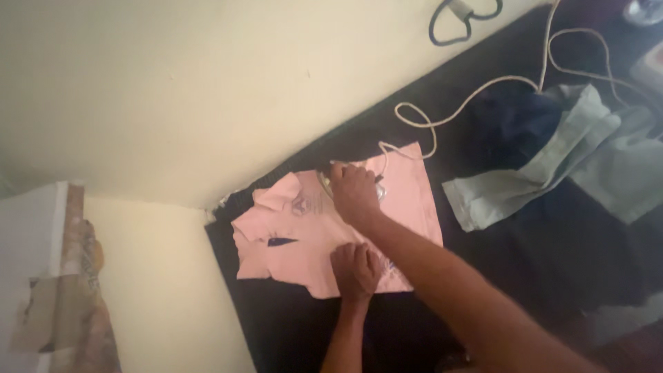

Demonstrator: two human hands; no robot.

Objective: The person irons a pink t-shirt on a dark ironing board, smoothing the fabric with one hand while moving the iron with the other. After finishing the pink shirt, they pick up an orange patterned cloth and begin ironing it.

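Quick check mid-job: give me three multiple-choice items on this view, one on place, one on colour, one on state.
1. Where does the shirt lie?
A. on the dark cloth
B. on the wall
C. on a chair

2. What colour is the shirt?
A. green
B. pink
C. white

3. How is the left hand?
A. raised in the air
B. holding the cord
C. pressed flat on the shirt

Answers: 1 A, dark cloth shows around it. 2 B, pale pink all over. 3 C, palm down, while the right hand grips the iron.

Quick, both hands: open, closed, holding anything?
Left hand: open, pressed flat on the pink shirt.
Right hand: closed on the iron.
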